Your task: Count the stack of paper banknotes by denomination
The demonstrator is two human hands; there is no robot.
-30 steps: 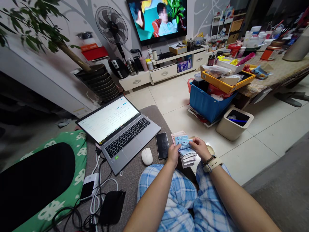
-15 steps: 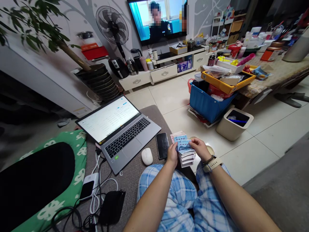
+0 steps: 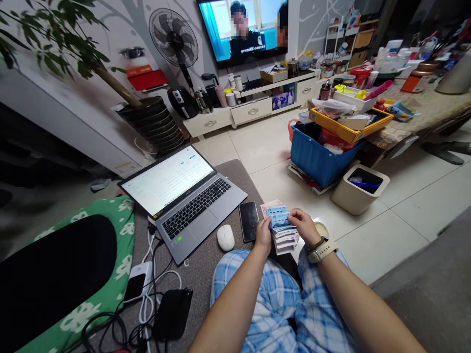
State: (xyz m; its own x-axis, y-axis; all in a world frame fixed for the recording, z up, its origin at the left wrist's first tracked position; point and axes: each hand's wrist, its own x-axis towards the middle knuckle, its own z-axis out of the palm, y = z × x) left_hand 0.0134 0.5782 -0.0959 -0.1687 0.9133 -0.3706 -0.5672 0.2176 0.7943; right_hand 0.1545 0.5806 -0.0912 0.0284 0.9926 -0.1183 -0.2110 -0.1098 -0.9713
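Note:
A fanned stack of blue and pink paper tickets point(image 3: 280, 218) is held between my two hands above my lap; the print on them is too small to read. My left hand point(image 3: 263, 234) grips the stack's left edge, its thumb on the front. At the right edge, my right hand point(image 3: 303, 225) pinches the upper blue ticket between thumb and fingers. A dark phone point(image 3: 249, 221) lies just left of my left hand, and a white mouse point(image 3: 225, 238) beside it. The open laptop point(image 3: 200, 215) stands further left on the grey seat point(image 3: 235, 171).
Cables, a white power bank point(image 3: 138, 280) and a black pouch point(image 3: 172, 314) lie at the lower left, by a green patterned cloth point(image 3: 125, 235). On the floor at right stand a beige bin point(image 3: 358, 196) and a filled blue crate point(image 3: 316, 157). A round container point(image 3: 321, 229) sits behind my right hand.
The view has shifted very slightly. Both hands keep hold of the tickets in nearly the same place, and the television picture has changed.

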